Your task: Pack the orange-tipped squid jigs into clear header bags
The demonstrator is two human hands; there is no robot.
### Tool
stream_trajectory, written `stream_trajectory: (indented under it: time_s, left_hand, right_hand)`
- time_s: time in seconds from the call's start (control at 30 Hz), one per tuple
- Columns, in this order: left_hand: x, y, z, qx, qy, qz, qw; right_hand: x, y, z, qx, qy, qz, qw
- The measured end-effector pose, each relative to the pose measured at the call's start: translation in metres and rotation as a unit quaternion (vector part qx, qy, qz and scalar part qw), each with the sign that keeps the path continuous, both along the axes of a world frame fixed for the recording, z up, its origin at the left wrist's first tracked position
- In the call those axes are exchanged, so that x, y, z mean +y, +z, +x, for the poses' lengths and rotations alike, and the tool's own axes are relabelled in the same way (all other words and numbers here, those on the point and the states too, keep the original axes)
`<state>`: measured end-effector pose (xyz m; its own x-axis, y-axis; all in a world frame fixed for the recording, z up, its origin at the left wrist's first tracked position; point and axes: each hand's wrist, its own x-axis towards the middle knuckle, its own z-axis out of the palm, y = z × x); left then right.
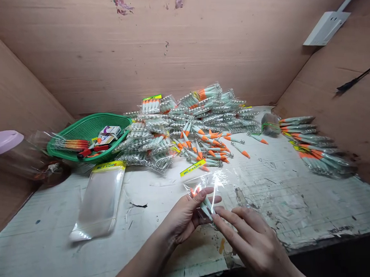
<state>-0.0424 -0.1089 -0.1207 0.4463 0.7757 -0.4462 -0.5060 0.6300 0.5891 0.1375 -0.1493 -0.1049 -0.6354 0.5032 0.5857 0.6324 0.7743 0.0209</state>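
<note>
A clear plastic bag (pixel 221 180) with a yellow header lies between my hands, with orange-and-pale lures (pixel 205 205) inside or under its film. My left hand (pixel 190 216) is closed on the bag and the lures, thumb on top. The fingers of my right hand (pixel 251 231) are stretched toward the lures' lower ends, at the bag's right side; whether they pinch anything is hidden. Just beyond the bag lies a pile of loose orange-tipped lures (pixel 215 147). A stack of flat bags (pixel 97 203) with a yellow header rests to the left.
Packed lure bags (pixel 202 107) are heaped at the back. A green basket (pixel 82 125) with packets and red-handled tool stands left, near a pink-lidded jar (pixel 3 143). More packed bags (pixel 322 154) lie right, beside a small clear container (pixel 270 125). The table's front edge is close.
</note>
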Motion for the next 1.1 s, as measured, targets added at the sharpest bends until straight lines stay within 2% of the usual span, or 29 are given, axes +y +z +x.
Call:
stream_trajectory:
  time_s: [0.1, 0.23, 0.37, 0.47, 0.6, 0.67, 0.77, 0.83, 0.93, 1.0, 1.03, 1.1]
  left_hand:
    - [-0.001, 0.002, 0.002, -0.018, 0.018, -0.002, 1.000]
    - [-0.006, 0.001, 0.008, -0.028, 0.009, -0.003, 1.000]
    - [-0.011, -0.002, 0.014, -0.067, -0.003, 0.005, 0.998]
    - [-0.015, -0.002, 0.017, -0.091, -0.005, 0.009, 0.996]
    - [-0.019, -0.003, 0.020, -0.097, -0.049, 0.044, 0.993]
    - [-0.019, -0.003, 0.021, -0.102, -0.018, 0.032, 0.994]
    - [-0.016, -0.004, 0.022, -0.113, 0.081, -0.041, 0.989]
    - [-0.013, -0.003, 0.023, -0.102, 0.118, -0.078, 0.985]
    - [-0.008, -0.001, 0.023, -0.074, 0.141, -0.101, 0.982]
    - [-0.005, 0.000, 0.022, -0.061, 0.165, -0.107, 0.979]
    - [-0.004, 0.001, 0.021, -0.055, 0.176, -0.109, 0.977]
    - [-0.002, 0.002, 0.018, -0.046, 0.190, -0.115, 0.974]
  right_hand:
    - [0.000, -0.007, 0.004, 0.037, -0.021, -0.019, 0.999]
    - [0.002, -0.010, -0.001, 0.083, -0.038, -0.028, 0.995]
    - [0.002, -0.009, -0.009, 0.224, -0.101, -0.012, 0.969]
    - [0.003, -0.005, -0.008, 0.309, -0.141, -0.086, 0.936]
    - [0.007, 0.000, -0.001, 0.325, -0.110, -0.207, 0.917]
    - [0.007, 0.000, 0.000, 0.330, -0.084, -0.246, 0.908]
    - [0.003, 0.000, -0.004, 0.339, -0.069, -0.278, 0.896]
    - [0.004, 0.001, -0.005, 0.323, -0.068, -0.288, 0.899]
    - [0.030, 0.003, 0.003, 0.237, -0.041, -0.312, 0.919]
    - [0.066, 0.003, 0.020, 0.167, -0.083, -0.315, 0.930]
    - [0.089, 0.002, 0.031, 0.141, -0.176, -0.295, 0.929]
    - [0.137, -0.003, 0.055, 0.137, -0.276, -0.262, 0.915]
